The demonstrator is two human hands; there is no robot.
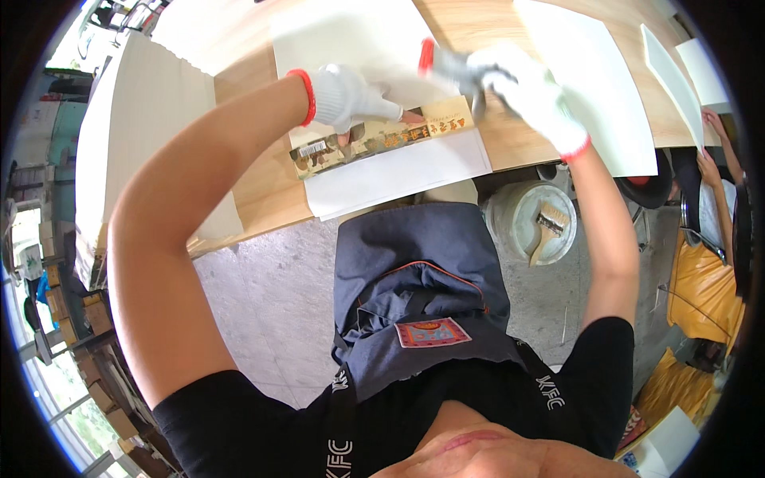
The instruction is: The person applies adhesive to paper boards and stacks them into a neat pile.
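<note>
My left hand (351, 99), in a white glove with a red cuff and bare fingertips, presses down on a printed cover strip (382, 137) with its fingers spread. The strip is tan and brown, with a barcode at its left end. It lies along a white sheet (398, 174) at the table's near edge. To the right, my right hand (530, 92) wears a similar glove and is closed round a grey tool with a red end (450, 65). Motion smears this tool, so I cannot make out its kind. It is just beyond the strip's right end.
A tall stack of white paper (151, 143) stands at the left of the wooden table (263, 191). More white sheets (598, 80) lie at the right. Below the table edge, a round bucket (518, 231) holds a brush (550, 227). Another person's hands (709, 143) hold a board at far right.
</note>
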